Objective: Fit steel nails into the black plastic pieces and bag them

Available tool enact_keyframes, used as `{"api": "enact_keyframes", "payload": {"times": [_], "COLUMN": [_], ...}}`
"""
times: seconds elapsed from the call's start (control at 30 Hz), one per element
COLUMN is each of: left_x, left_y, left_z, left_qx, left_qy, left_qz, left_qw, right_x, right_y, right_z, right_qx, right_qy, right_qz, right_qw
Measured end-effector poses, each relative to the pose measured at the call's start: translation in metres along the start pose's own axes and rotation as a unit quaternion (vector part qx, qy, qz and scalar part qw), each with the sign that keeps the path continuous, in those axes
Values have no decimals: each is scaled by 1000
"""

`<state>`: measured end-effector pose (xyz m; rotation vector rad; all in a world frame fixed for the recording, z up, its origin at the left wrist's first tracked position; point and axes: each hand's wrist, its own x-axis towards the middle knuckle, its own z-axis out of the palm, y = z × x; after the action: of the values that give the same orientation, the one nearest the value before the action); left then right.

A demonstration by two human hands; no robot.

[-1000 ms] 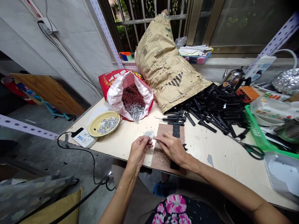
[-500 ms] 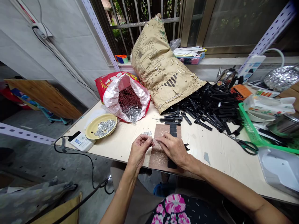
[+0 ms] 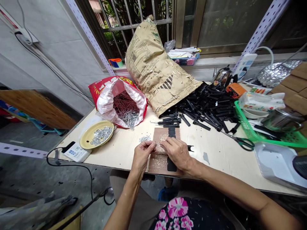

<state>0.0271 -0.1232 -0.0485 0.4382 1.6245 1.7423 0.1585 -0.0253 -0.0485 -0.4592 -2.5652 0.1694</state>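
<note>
My left hand and my right hand meet over a brown board at the table's near edge. Both pinch a thin metal pin between their fingertips. A small pile of tiny silver parts lies just beyond my left hand. A black plastic strip lies on the board under my right hand. More black pieces sit at the board's far end.
A yellow plate of silver parts, a red-and-white bag of pins and a torn brown sack spilling black plastic parts stand behind. Scissors, a green basket and a white tray lie right. A white device with cable sits left.
The view has swung rightward and slightly upward, so everything sits further left in frame. My hands stay together over the board, still pinching the pin.
</note>
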Motion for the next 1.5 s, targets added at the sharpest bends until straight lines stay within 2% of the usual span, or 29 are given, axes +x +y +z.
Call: {"api": "enact_keyframes", "payload": {"times": [0.13, 0.33, 0.43, 0.57, 0.63, 0.7, 0.77, 0.87, 0.93, 1.03, 1.13, 1.3, 1.5], "left_x": [-1, -1, 0, -2, -4, -4, -3, 2, 5, 8, 8, 8, 8], "left_y": [1, -2, -5, 0, 4, 7, 8, 6, 4, 3, 4, 6, 5], "left_z": [2, -2, -3, 0, 2, 2, 1, -4, -7, -8, -4, 2, 3], "left_qx": [47, -21, -28, 68, 134, 155, 108, -8, -53, -78, -88, -82, -50], "left_qy": [-8, -52, -54, -30, -28, -37, -64, -126, -141, -130, -127, -129, -121], "left_qz": [28, -39, -42, 18, 53, 57, 6, -120, -165, -176, -182, -176, -133], "left_qw": [998, 998, 997, 997, 989, 986, 992, 985, 975, 973, 971, 972, 983], "right_x": [1, 3, 2, 0, 1, 1, 2, 1, 1, 1, 1, 3, 4], "right_y": [3, 10, 12, 16, 20, 24, 26, 30, 33, 38, 37, 30, 29], "right_z": [-7, -15, -14, -9, -8, -7, -8, -10, -10, -9, -8, -7, -7], "right_qx": [-23, -25, -8, 85, 163, 205, 168, 68, 61, 109, 129, 70, 27], "right_qy": [-10, -20, -19, -41, -72, -91, -69, -17, -9, -25, -47, -41, -21], "right_qz": [-23, -43, -44, -3, 24, 28, -5, -97, -108, -56, -47, -48, -49], "right_qw": [999, 999, 999, 996, 984, 974, 983, 993, 992, 992, 989, 996, 998]}}
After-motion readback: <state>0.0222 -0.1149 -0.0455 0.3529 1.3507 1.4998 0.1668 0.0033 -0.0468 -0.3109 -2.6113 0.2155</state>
